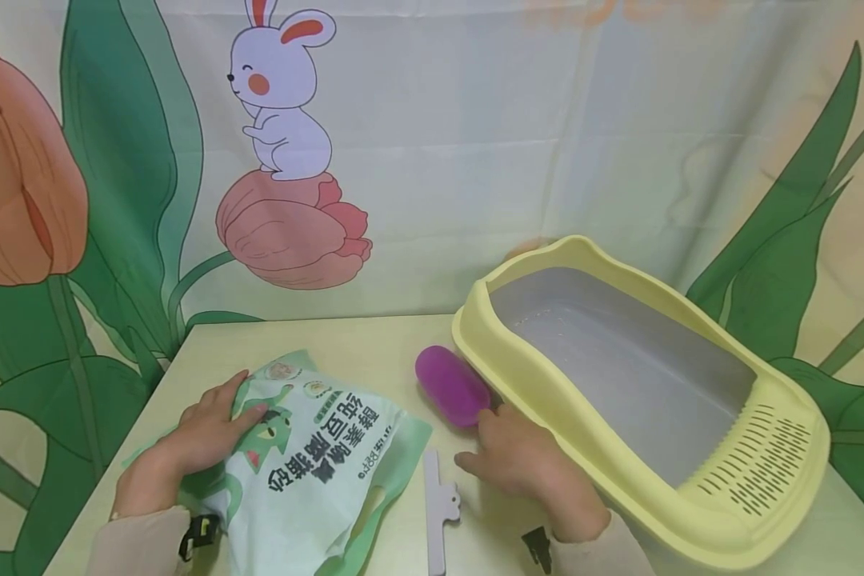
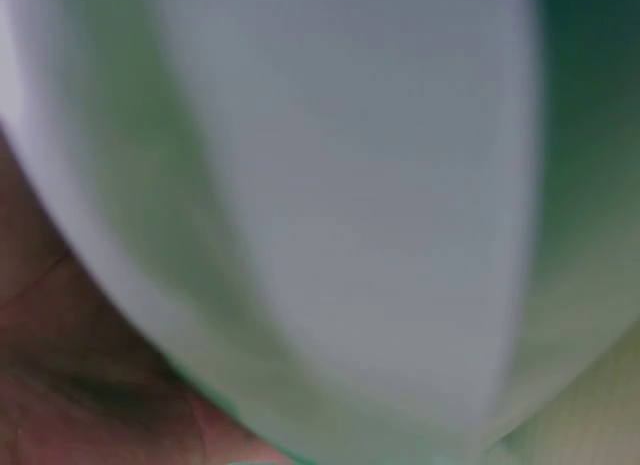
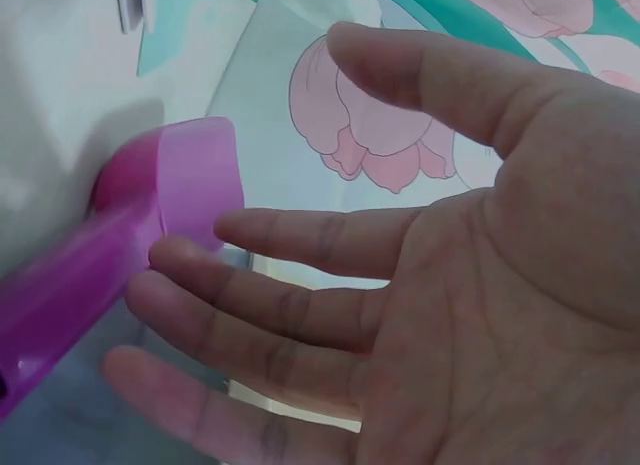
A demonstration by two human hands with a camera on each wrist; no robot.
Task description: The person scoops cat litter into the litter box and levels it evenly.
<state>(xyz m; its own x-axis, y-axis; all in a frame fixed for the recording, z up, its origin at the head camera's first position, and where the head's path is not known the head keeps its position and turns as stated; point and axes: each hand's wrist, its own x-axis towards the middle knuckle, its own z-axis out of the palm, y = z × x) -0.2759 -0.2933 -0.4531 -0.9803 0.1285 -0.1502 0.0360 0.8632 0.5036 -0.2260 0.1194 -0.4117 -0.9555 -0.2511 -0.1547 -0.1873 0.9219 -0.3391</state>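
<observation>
A white and green bag of cat litter [image 1: 310, 464] lies on the left of the table. My left hand [image 1: 205, 428] rests against its left side, thumb over the printed front and fingers fairly straight along the edge. The left wrist view is filled by the blurred bag [image 2: 370, 205], with part of the palm at lower left. A purple scoop [image 1: 452, 386] lies beside the litter box's left rim. My right hand [image 1: 522, 456] is next to it, and the right wrist view shows its fingers extended with fingertips close to the scoop [image 3: 200, 175].
A yellow litter box [image 1: 770, 512] with a grey inside and a slotted step takes up the right side. A pale lilac bag clip [image 1: 435, 512] lies between bag and box. Behind the table [image 1: 360, 340] hangs a printed cloth [image 1: 439, 160] with a rabbit and tulips.
</observation>
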